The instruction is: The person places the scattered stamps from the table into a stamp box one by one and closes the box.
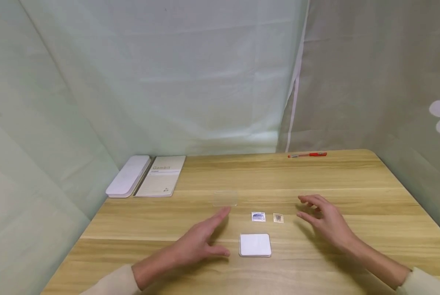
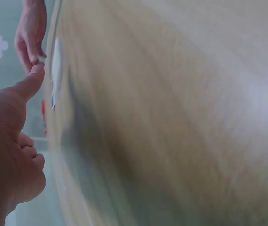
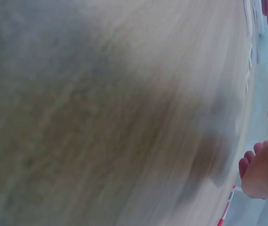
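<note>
My left hand (image 1: pixel 201 237) hovers over the table left of a small stack of white cards (image 1: pixel 255 245), fingers extended and thumb apart, holding nothing. Across from it, my right hand (image 1: pixel 326 219) hangs above the wood with loosely bent fingers and nothing in them. Between the hands lie a blue-and-white stamp (image 1: pixel 258 216) and a smaller brownish stamp (image 1: pixel 278 218), side by side. Just beyond my left fingertips is a clear, thin rectangular sheet (image 1: pixel 225 198), lying flat. In the left wrist view the card stack (image 2: pixel 56 70) shows edge-on past the thumb.
At the table's back left lie a white case with rounded corners (image 1: pixel 128 175) and a notebook marked Gambit (image 1: pixel 161 176). A red pen (image 1: pixel 308 155) lies near the back edge. Pale curtains (image 1: pixel 205 82) hang around the wooden table (image 1: pixel 352 180).
</note>
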Available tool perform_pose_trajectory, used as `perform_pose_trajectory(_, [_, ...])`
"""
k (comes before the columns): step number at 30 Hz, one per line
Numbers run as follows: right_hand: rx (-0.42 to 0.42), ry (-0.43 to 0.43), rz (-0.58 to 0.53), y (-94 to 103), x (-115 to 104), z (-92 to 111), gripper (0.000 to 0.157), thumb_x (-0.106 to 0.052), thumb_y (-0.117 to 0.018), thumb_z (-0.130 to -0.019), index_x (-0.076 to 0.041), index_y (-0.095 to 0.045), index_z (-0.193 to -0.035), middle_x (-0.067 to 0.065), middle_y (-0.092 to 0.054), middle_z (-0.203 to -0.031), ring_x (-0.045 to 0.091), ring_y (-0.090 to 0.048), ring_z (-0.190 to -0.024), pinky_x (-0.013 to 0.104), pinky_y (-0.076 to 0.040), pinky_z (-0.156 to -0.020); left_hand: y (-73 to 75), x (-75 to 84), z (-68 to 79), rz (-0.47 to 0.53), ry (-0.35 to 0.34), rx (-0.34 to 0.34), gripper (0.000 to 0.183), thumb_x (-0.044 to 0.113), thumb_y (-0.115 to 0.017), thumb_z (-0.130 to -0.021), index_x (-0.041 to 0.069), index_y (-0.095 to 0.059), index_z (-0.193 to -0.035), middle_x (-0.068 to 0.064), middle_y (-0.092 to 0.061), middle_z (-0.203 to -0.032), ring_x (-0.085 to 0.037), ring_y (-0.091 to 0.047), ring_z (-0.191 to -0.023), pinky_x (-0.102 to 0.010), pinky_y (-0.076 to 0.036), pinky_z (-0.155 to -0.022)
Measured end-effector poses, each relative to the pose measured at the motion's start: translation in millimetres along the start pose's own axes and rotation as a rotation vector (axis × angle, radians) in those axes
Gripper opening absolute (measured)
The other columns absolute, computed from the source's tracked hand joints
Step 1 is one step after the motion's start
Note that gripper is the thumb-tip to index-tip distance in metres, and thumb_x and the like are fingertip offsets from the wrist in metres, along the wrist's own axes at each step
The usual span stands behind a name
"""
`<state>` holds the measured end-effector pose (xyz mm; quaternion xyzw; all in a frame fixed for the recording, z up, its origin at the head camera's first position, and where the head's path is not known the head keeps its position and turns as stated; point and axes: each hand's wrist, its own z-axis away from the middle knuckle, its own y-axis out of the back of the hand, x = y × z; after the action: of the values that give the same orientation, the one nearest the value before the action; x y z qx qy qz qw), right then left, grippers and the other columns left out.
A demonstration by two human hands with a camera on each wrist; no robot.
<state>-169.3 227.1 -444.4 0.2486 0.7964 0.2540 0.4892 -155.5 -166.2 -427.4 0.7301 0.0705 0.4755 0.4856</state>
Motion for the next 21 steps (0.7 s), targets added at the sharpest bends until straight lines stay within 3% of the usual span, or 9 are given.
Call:
perform_pose_trajectory(6, [-0.035, -0.076, -0.04, -5.3, 0, -5, 0.034, -0.01, -0.084, -0.091, -0.003, -0.076, -0.124, 0.006, -0.073, -0.111, 0.016, -0.062, -0.086, 0.023, -0.054, -0.071, -12.2, 4.6, -4.4, -0.026, -0.03, -0.009, 0.1, 0.034, -0.087, -0.09, 0.005, -0.03, -0.167, -0.014, -0.031, -0.171, -0.024, -0.031, -0.156, -0.048, -0.029, -0.125])
perform_pose_trajectory(15, [-0.078, -0.089, -0.099, -21.4, -2, -10, 0.016, -0.007, -0.084, -0.091, -0.005, -0.081, -0.107, 0.001, -0.073, -0.099, 0.01, -0.055, -0.075, 0.021, -0.048, -0.061, -24.8, 7.7, -9.1, -0.075, -0.081, 0.012, 0.08, 0.034, -0.082, -0.094, 0.007, -0.046, -0.16, -0.005, -0.051, -0.16, -0.021, -0.051, -0.145, -0.042, -0.043, -0.119])
perform_pose_trajectory(21, [-0.088, -0.085, -0.103, -27.1, -4, -12, 0.01, -0.006, -0.084, -0.09, -0.009, -0.082, -0.099, -0.003, -0.072, -0.094, 0.009, -0.054, -0.074, 0.022, -0.047, -0.061, -29.7, 7.9, -9.1, -0.094, -0.105, 0.045, 0.071, 0.033, -0.083, -0.093, 0.008, -0.056, -0.154, -0.003, -0.061, -0.151, -0.02, -0.058, -0.138, -0.041, -0.047, -0.116])
